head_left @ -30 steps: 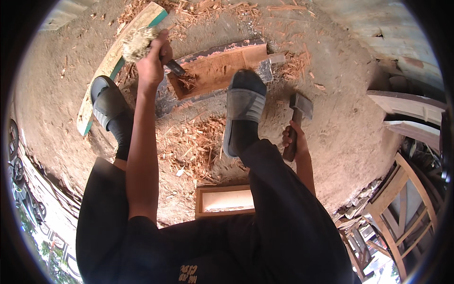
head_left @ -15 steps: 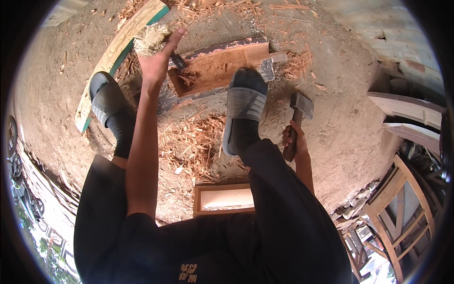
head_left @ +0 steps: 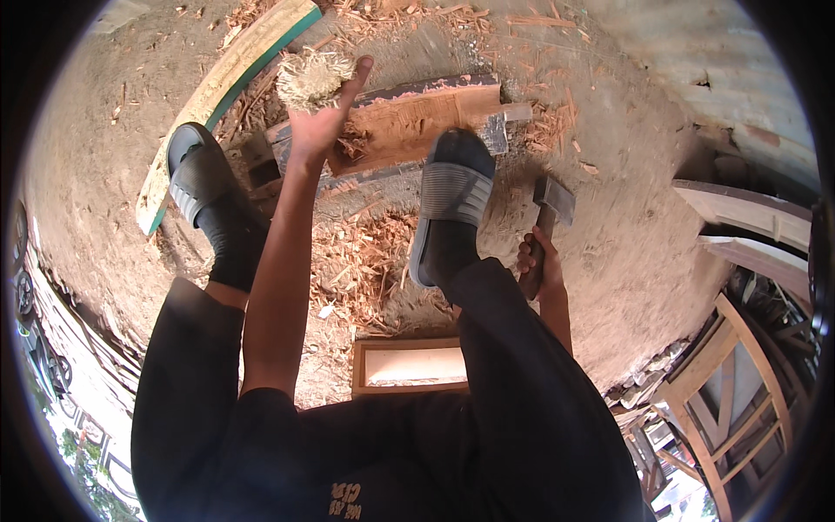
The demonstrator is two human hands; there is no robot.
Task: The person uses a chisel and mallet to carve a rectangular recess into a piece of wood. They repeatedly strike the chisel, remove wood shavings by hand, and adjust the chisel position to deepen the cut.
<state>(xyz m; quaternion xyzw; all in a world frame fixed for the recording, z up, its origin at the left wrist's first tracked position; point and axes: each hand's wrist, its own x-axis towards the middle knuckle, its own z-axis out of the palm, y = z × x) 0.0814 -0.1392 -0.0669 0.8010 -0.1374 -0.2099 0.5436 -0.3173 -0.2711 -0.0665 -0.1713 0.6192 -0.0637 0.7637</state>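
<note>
My left hand (head_left: 318, 130) is closed round a chisel whose pale, frayed wooden butt end (head_left: 313, 80) bulges out above the fist, thumb sticking up. Its blade is hidden behind the hand. It is held over the left end of a thick wooden block (head_left: 417, 122) with a hollowed, reddish face and dark outer sides. At the right, my right hand (head_left: 546, 261) grips the dark handle of a hammer with a blocky metal head (head_left: 554, 198), held off to the side of the block. My right sandalled foot (head_left: 456, 187) is against the block's near side.
A curved timber with a green edge (head_left: 222, 83) lies at the left, by my left foot (head_left: 204, 174). Wood chips (head_left: 365, 265) litter the dirt. Near me is a wooden frame (head_left: 413, 365). Chair-like frames (head_left: 726, 391) and curved boards (head_left: 748, 213) stand right, below corrugated sheet (head_left: 722, 70).
My left hand has shifted rightward with the chisel, further over the block, and the blade seen before is now hidden. The right hand and hammer have barely moved.
</note>
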